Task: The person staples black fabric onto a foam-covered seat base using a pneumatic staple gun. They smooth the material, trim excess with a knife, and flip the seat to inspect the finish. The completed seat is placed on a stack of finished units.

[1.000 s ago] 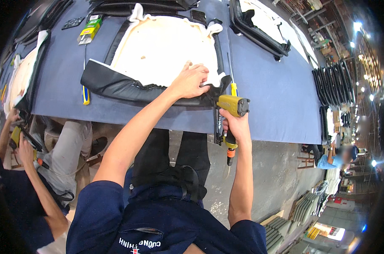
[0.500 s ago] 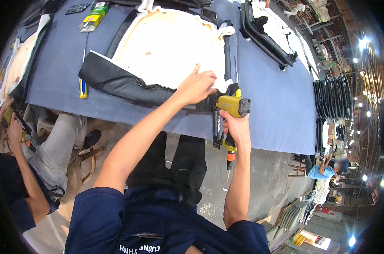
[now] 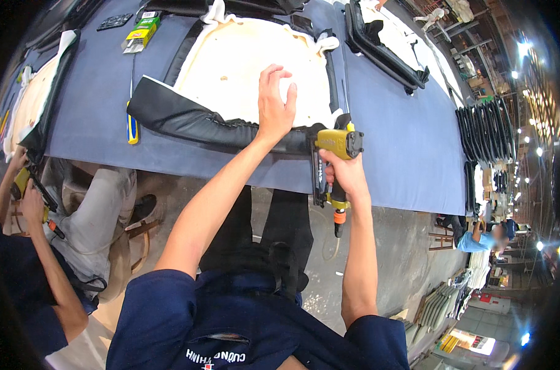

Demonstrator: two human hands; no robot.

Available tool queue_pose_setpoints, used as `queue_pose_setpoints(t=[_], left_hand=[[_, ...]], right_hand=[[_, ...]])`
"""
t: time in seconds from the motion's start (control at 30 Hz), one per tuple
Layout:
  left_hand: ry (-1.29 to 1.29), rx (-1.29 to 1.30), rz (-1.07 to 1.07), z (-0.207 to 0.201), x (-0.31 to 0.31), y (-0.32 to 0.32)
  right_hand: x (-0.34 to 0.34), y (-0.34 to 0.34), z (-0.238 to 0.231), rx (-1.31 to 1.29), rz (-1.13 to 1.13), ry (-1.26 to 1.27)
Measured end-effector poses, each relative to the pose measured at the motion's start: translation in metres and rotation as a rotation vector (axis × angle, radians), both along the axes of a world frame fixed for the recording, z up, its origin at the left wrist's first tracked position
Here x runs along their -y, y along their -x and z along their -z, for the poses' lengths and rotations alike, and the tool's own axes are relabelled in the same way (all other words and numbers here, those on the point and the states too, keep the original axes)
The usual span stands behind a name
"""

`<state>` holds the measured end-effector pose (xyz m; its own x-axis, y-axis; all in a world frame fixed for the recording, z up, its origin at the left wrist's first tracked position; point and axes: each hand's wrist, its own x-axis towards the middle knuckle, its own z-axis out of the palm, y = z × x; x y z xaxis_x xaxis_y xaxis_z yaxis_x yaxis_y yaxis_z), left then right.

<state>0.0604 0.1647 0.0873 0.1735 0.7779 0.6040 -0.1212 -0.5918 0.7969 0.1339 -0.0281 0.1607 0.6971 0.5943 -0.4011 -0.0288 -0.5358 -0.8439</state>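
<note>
A seat cushion lies underside up on the table before me, its pale board (image 3: pixel 243 68) ringed by white padding and a black cover (image 3: pixel 200 126). The cover's near left corner hangs loose as a flap. My left hand (image 3: pixel 275 105) is over the near part of the board, fingers stretched and apart, holding nothing. My right hand (image 3: pixel 346 176) grips the handle of an olive-yellow pneumatic staple gun (image 3: pixel 338 143). Its nose is at the cushion's near right corner; whether it touches the cover I cannot tell. An orange hose fitting hangs below the handle.
A blue-handled screwdriver (image 3: pixel 132 126) and a green-yellow box (image 3: pixel 142 34) lie left of the cushion on the blue-grey table (image 3: pixel 403 148). Another cushion (image 3: pixel 388 46) lies at the far right. At left, a co-worker's hands (image 3: pixel 30 197) hold a similar gun beside another cushion (image 3: pixel 36 92).
My left hand has lifted off the cushion's near edge, moved a little left and away from the gun, and its fingers have spread. The staple gun stays at the near right corner.
</note>
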Motion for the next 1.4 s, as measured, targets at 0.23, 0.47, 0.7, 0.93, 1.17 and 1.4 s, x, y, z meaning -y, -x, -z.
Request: queue_pose_setpoints(t=[0.23,0.47,0.7,0.93,1.17,1.4], left_hand=[[-0.042,0.006,-0.036,-0.008,-0.011,-0.004],[-0.056,-0.066,-0.007,-0.001,-0.006,-0.009],[-0.037,-0.092,0.025,0.000,-0.007,-0.011],[0.059,-0.086,0.076,0.000,0.000,-0.007],[-0.032,-0.151,0.109,-0.005,-0.005,-0.003],[-0.143,-0.244,0.173,-0.004,0.005,-0.013]], right_hand=[[-0.012,0.003,-0.009,0.031,-0.045,0.006],[0.048,-0.011,-0.010,-0.025,0.047,-0.056],[0.035,-0.018,-0.008,-0.004,0.016,-0.031],[0.021,-0.018,-0.008,0.056,0.064,0.079],[0.026,-0.026,0.004,0.074,-0.001,-0.013],[0.079,-0.027,-0.005,0.005,0.077,-0.186]])
